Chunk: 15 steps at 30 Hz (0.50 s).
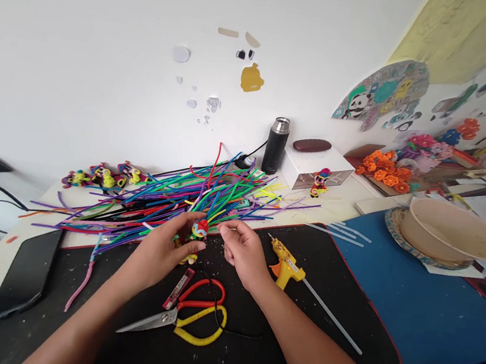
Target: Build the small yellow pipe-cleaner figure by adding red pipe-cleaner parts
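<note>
My left hand [165, 248] holds a small colourful pipe-cleaner figure [199, 230] between thumb and fingers, its red, blue and green top showing. Part of the figure is covered by the fingers. Just to the right of it is my right hand [243, 253], apart from the figure, with fingers curled into a pinch; what they hold, if anything, is too small to tell. Below the hands lie scissors [199, 338] with one red and one yellow handle, beside a small red packet [179, 289]. A yellow glue gun [286, 264] with a clear glue stick rests right of my right hand.
Many loose pipe cleaners [169, 196] spread behind the hands. Several finished figures [109, 177] lie at the left and another figure [320, 183] stands by a white box [312, 162]. A phone [25, 278], a black flask [275, 147] and a large bowl [455, 234] surround the dark mat [292, 355].
</note>
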Available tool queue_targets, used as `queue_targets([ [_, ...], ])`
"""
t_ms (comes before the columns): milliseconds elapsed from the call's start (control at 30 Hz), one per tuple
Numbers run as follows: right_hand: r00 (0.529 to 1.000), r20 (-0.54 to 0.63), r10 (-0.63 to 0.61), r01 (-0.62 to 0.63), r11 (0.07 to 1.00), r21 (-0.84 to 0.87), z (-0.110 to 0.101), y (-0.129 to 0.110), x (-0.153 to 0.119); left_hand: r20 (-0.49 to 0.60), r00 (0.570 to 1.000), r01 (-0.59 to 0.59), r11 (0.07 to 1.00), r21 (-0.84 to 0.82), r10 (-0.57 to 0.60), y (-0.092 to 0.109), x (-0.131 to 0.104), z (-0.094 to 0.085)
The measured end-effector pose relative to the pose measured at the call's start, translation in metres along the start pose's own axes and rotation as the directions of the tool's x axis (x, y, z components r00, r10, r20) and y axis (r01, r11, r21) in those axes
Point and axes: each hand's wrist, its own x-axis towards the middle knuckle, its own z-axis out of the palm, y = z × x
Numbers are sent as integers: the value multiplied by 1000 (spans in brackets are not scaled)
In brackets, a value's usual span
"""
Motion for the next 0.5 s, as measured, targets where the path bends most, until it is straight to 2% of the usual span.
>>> queue_targets([
  [100, 1000, 5, 13, -13, 1000, -23, 1, -2, -2, -54, 998, 23, 989, -143, -31, -7, 1, 0],
  [267, 993, 107, 41, -32, 996, -86, 5, 6, -6, -113, 989, 37, 909, -415, -92, -9, 2, 2],
  [367, 985, 169, 33, -8, 989, -148, 4, 14, -6, -154, 973, 55, 825, -563, -170, -5, 5, 4],
  [500, 978, 211, 10, 40, 972, -233, 2, 19, -6, -178, 947, 46, 662, -748, -266, 5, 12, 9],
])
